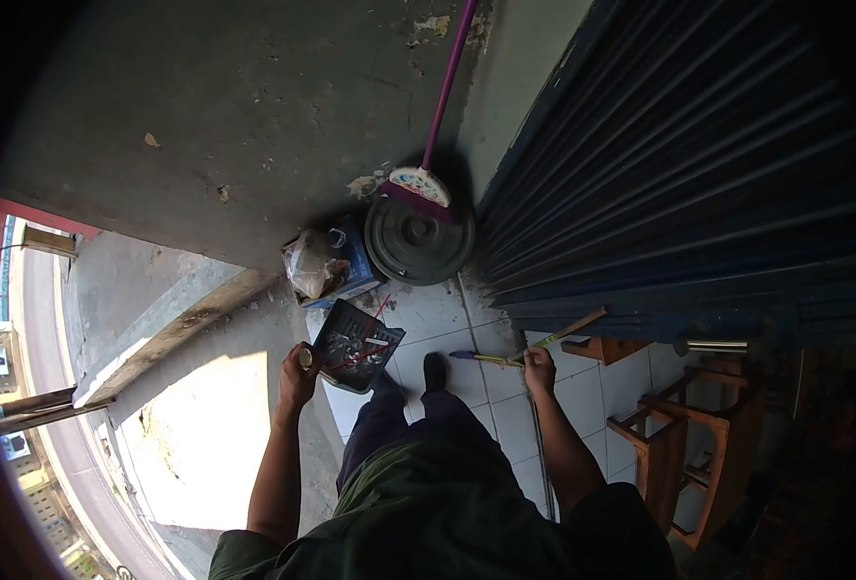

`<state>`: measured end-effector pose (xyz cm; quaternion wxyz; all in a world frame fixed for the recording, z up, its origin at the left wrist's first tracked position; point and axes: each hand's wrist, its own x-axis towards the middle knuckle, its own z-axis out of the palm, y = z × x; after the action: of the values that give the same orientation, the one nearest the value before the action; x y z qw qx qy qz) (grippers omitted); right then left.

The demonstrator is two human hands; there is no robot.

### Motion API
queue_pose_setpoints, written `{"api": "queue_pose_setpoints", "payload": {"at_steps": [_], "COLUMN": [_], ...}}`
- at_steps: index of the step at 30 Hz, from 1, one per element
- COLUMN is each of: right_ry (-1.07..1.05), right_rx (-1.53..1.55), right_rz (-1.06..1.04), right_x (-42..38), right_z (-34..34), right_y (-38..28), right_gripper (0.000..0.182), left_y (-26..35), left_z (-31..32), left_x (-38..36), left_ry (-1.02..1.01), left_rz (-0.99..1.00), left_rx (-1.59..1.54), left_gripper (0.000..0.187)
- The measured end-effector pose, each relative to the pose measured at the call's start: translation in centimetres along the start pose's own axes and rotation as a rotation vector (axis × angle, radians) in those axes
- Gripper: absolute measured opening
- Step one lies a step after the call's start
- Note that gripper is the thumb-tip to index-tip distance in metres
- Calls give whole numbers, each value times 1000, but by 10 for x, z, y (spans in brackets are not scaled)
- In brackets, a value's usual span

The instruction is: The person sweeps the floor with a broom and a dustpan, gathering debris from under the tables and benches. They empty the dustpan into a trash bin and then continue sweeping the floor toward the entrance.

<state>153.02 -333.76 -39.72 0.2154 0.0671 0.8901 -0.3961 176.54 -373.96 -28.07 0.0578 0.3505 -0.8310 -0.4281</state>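
Observation:
My left hand (298, 379) is closed round the handle of a black dustpan (335, 321), with a pale round handle end showing at the fist. Litter lies in the pan, including bits of clear plastic and red straw-like pieces. Over the white tiles to the right, my right hand (539, 371) is closed on thin sticks. One stick (491, 359) is yellowish with a dark blue end pointing left. Another, wooden and partly green (573, 329), slants up to the right. I cannot tell whether they are separate pieces. My shoes stand between both hands.
A purple broom (444, 92) leans on the wall, its head resting on a round grey bin lid (418, 253). Beside it sits a blue box (358, 274) with a plastic bag (312, 265). Wooden stools (684, 416) and a dark corrugated shutter (679, 164) stand right. A street (71, 425) shows left.

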Motion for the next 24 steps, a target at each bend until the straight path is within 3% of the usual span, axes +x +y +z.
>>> {"api": "queue_pose_setpoints", "payload": {"at_steps": [2,4,7,10,13,14,16,20,24], "right_ry": [-61,-34,-148,-242,-363,-367,-413,-379,-219], "right_rx": [12,-135,-177,-211,57,46,305,538,532], "right_rz": [-78,-301,-220,-327,200,214,528,684,754], "right_x": [9,9,23,61,108,129,160,205,204], "right_z": [46,85,135,188,241,257,291,336,339], "right_y": [11,-3,-53,-61,-45,-39,-23,-9,-15], "right_gripper": [24,22,20,23,29,29,40,56,46], "left_y": [-18,-30,-43,-65,-89,-97,-107,-122,-117], "left_z": [-3,-1,2,6,23,30,34,42,38], "left_x": [17,29,54,60,57,58,51,34,32], "left_ry": [-39,-60,-103,-127,-103,-112,-79,-21,5], "left_rz": [6,77,80,66,53,38,-49,-73,-86], "left_rx": [1,14,-36,-42,-94,-98,-92,-145,-182], "left_gripper": [10,10,9,7,9,9,9,8,7]}}
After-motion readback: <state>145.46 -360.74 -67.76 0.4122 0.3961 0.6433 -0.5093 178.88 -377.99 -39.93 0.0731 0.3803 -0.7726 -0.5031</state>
